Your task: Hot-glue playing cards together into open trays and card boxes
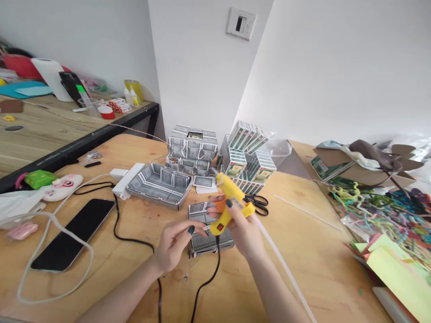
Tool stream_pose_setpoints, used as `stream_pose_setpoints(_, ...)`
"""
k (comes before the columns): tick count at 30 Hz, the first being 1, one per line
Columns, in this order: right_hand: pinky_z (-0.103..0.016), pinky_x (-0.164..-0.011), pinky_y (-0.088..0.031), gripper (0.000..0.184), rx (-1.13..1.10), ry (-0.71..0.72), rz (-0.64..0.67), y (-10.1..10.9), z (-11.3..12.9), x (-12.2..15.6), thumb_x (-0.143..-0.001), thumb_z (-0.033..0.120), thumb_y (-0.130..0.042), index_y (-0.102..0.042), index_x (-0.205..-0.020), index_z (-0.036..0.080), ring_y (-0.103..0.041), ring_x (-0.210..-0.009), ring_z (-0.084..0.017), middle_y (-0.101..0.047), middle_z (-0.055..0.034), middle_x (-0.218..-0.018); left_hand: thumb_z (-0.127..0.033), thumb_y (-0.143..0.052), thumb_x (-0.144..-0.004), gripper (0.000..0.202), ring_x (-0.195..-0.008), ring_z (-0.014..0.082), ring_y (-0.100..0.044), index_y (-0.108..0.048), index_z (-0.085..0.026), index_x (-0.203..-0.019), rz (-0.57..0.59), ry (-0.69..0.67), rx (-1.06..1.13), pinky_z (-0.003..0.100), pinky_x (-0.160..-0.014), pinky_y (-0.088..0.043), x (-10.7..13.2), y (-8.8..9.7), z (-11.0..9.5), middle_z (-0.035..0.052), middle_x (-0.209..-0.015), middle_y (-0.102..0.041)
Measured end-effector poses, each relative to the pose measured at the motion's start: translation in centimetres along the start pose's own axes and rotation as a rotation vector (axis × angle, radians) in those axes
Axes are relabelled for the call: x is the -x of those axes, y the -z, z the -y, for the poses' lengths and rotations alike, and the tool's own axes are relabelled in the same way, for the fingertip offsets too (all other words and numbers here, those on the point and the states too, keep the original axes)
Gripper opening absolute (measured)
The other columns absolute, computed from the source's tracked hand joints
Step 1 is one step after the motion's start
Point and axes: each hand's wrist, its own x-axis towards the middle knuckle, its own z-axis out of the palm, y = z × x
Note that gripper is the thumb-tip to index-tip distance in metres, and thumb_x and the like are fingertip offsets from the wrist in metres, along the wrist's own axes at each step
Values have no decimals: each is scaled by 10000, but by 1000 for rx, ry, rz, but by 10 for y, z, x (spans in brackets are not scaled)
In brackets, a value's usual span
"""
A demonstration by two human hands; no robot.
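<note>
My right hand (247, 233) is wrapped round a yellow hot glue gun (232, 190) with an orange trigger. A long translucent glue stick (281, 258) runs out of its back, and a black cord hangs from its handle. Below the gun lies a flat panel of grey patterned playing cards (205, 242), partly hidden by both hands. My left hand (171, 244) rests at the panel's left side, fingers stretched toward it; whether they touch it I cannot tell. Behind, a few loose cards (204, 181) lie near the gun's nozzle.
An open card tray (161, 186) stands left of a stacked card structure (192, 148). Card packs (249, 157) are piled behind black scissors (257, 204). A phone (74, 235), white cable and power strip (131, 179) lie left. Pipe cleaners (380, 211) and coloured paper (400, 269) lie right.
</note>
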Motion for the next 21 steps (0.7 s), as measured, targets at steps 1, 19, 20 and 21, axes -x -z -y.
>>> stream_pose_setpoints(1,-305,-598,-537,319,-1,40,-54,7,6,-1,-804,445,-555,-586,-985,184,-655,-707,-183,-653,-99,-1045,-205,-477,-812,276,-737,240,-647,-708,-188,-962,65,-73,-51,345,-713,-468,-1,3,0,91,-779,-721)
stream_pose_setpoints(19,-229,-395,-363,210,205,187,-379,48,71,30,-783,366,-612,-602,-799,157,-475,-434,-89,-644,-48,-747,-256,-593,-748,234,-560,156,-459,-547,-189,-529,168,-41,-137,326,-656,-415,-11,7,9,9,-538,-494)
stream_pose_setpoints(20,-241,-413,-386,200,211,197,-397,47,73,34,-778,355,-619,-610,-786,156,-496,-457,-104,-642,-47,-735,-296,-591,-757,254,-538,140,-435,-539,-180,-537,99,50,-42,286,-572,-388,-10,8,10,0,-531,-470)
stream_pose_setpoints(21,-254,-433,-409,194,220,209,-408,47,75,36,-775,349,-624,-618,-772,155,-519,-485,-122,-640,-47,-720,-331,-594,-761,264,-520,125,-416,-543,-173,-557,39,136,49,257,-515,-354,-9,10,11,-8,-532,-460)
